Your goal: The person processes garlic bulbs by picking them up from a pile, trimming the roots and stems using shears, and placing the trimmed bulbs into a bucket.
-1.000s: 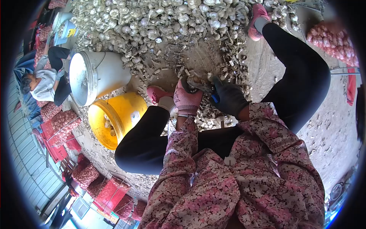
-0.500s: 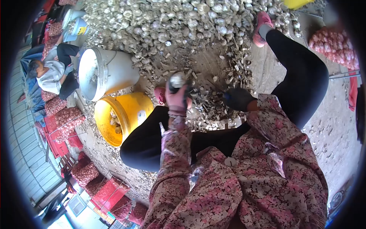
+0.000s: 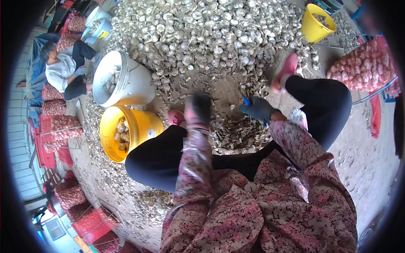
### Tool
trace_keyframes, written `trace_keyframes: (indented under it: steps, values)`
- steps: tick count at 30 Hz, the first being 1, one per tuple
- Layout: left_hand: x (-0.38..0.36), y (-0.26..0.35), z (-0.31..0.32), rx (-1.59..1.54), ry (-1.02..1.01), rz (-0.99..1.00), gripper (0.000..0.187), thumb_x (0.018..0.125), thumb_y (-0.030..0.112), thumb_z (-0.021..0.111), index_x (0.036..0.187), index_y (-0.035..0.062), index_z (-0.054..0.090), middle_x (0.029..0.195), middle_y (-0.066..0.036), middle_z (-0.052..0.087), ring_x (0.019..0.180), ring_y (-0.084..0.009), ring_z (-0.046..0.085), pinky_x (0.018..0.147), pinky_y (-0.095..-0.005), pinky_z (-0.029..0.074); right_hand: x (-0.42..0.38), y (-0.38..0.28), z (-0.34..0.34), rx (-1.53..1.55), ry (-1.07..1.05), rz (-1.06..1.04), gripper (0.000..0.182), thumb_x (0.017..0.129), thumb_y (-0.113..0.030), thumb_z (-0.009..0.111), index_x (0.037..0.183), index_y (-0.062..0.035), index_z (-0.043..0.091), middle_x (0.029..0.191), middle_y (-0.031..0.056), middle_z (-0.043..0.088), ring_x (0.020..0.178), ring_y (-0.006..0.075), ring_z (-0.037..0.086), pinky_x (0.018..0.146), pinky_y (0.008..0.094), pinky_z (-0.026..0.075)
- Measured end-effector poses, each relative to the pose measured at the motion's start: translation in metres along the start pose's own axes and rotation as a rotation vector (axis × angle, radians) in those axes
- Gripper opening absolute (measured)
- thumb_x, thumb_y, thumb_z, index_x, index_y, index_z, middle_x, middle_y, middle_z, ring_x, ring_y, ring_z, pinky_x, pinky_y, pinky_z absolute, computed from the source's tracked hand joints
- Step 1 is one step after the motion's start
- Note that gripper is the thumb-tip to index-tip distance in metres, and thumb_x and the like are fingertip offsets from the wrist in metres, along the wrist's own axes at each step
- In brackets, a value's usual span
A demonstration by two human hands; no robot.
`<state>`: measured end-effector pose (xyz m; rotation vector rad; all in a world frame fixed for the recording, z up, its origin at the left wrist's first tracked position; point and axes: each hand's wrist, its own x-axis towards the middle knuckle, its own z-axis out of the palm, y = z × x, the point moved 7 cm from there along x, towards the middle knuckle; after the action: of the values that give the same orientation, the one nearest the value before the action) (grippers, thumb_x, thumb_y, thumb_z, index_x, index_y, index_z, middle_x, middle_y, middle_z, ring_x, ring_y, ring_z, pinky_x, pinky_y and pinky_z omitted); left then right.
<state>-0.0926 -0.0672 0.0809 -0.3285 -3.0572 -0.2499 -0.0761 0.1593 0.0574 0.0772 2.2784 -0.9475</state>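
My left hand, in a pink glove with a dark palm, is over the trimmed scraps between my legs. Motion smears its fingers, so I cannot see whether anything is in it. My right hand, in a dark glove, is closed around a blue-handled tool; most of the tool is hidden by the hand. Below the hands lie dry garlic stem scraps. A large heap of garlic bulbs spreads out in front of me.
To my left stand a white bucket and a yellow bucket, both tipped toward the left and holding garlic. Another yellow bucket is at the far right, near a red mesh sack of garlic. A person sits at the left.
The garlic bulb seen in my left hand earlier no longer shows, and that hand has moved slightly down. My right hand has turned, showing more blue. The view has tilted upward, revealing more heap.
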Motion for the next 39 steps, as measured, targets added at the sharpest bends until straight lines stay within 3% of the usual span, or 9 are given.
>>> trace_keyframes:
  steps: [1,3,4,5,11,14,25,35,39]
  values:
    - [-0.019,0.032,0.004,-0.617,-0.008,-0.21,0.013,0.088,0.016,0.052,0.088,0.0079,0.062,0.091,-0.011,0.063,0.076,-0.0216,0.06,0.07,-0.0354,0.048,0.015,0.0,-0.004,0.097,-0.011,0.025,0.061,0.075,-0.055,0.066,0.098,0.0011,0.062,0.088,0.02,0.067,0.082,0.0297,0.066,0.076,0.0397,0.05]
    - [-0.028,0.102,0.099,-0.225,-0.78,-0.066,0.031,0.092,0.029,0.053,0.114,0.0093,0.061,0.106,-0.013,0.066,0.094,-0.0257,0.065,0.083,-0.0414,0.051,0.033,-0.013,-0.026,-0.019,0.107,-0.026,0.059,0.074,-0.054,0.067,0.097,0.0004,0.062,0.089,0.0213,0.067,0.084,0.0325,0.066,0.078,0.0399,0.05]
    - [-0.064,0.123,0.144,-0.574,-0.304,0.299,0.021,0.085,0.017,0.057,0.1,0.0078,0.067,0.101,-0.019,0.066,0.097,-0.0353,0.064,0.083,-0.0408,0.053,0.039,-0.017,-0.027,-0.028,0.109,-0.03,0.059,0.074,-0.054,0.067,0.097,0.0004,0.062,0.089,0.0213,0.067,0.084,0.0325,0.066,0.078,0.0399,0.05]
    - [-0.076,0.148,0.114,-1.013,-0.442,0.203,0.023,0.086,0.02,0.053,0.101,0.0098,0.067,0.104,-0.018,0.066,0.102,-0.0341,0.062,0.089,-0.0412,0.05,0.044,-0.02,-0.031,-0.108,0.148,-0.028,0.059,0.074,-0.053,0.067,0.098,0.0001,0.062,0.09,0.0219,0.067,0.086,0.0341,0.066,0.078,0.0407,0.05]
    - [-0.107,0.194,0.173,-0.487,-0.675,0.476,0.023,0.087,0.023,0.054,0.1,0.0092,0.067,0.102,-0.018,0.065,0.101,-0.0333,0.062,0.088,-0.0421,0.05,0.115,-0.032,-0.034,-0.326,0.246,-0.034,0.055,0.074,-0.046,0.066,0.108,-0.0033,0.057,0.093,0.02,0.067,0.091,0.0346,0.065,0.08,0.0452,0.051]
    - [-0.102,0.194,0.181,-0.471,-0.719,0.503,0.023,0.087,0.024,0.054,0.099,0.009,0.067,0.1,-0.018,0.065,0.1,-0.0328,0.062,0.088,-0.0425,0.049,0.162,-0.049,-0.04,-0.529,0.434,-0.177,0.051,0.076,-0.041,0.065,0.11,-0.0039,0.055,0.088,0.0165,0.066,0.079,0.0323,0.065,0.07,0.0457,0.051]
    - [-0.073,0.176,0.18,-0.514,-0.81,0.521,0.025,0.087,0.028,0.055,0.097,0.008,0.067,0.096,-0.017,0.065,0.098,-0.0313,0.062,0.088,-0.0442,0.049,0.285,-0.072,-0.04,-0.639,0.307,-0.12,0.041,0.077,-0.035,0.067,0.101,-0.0049,0.056,0.083,0.0161,0.065,0.078,0.0333,0.065,0.068,0.0466,0.051]
    - [-0.061,0.153,0.191,-0.32,-0.691,0.609,0.028,0.087,0.032,0.056,0.095,0.0071,0.067,0.092,-0.017,0.064,0.096,-0.0298,0.062,0.087,-0.0457,0.048,0.286,-0.044,-0.035,-0.434,0.162,-0.072,0.05,0.076,-0.044,0.071,0.104,-0.0043,0.06,0.088,0.0195,0.066,0.084,0.037,0.064,0.074,0.046,0.051]
    - [-0.046,0.138,0.217,0.009,-0.404,0.758,0.03,0.087,0.034,0.057,0.094,0.0068,0.067,0.09,-0.016,0.064,0.095,-0.0293,0.062,0.087,-0.0462,0.048,0.217,-0.043,-0.048,-0.293,0.15,-0.07,0.041,0.078,-0.039,0.068,0.1,-0.0055,0.064,0.092,0.0186,0.067,0.085,0.0351,0.066,0.076,0.043,0.051]
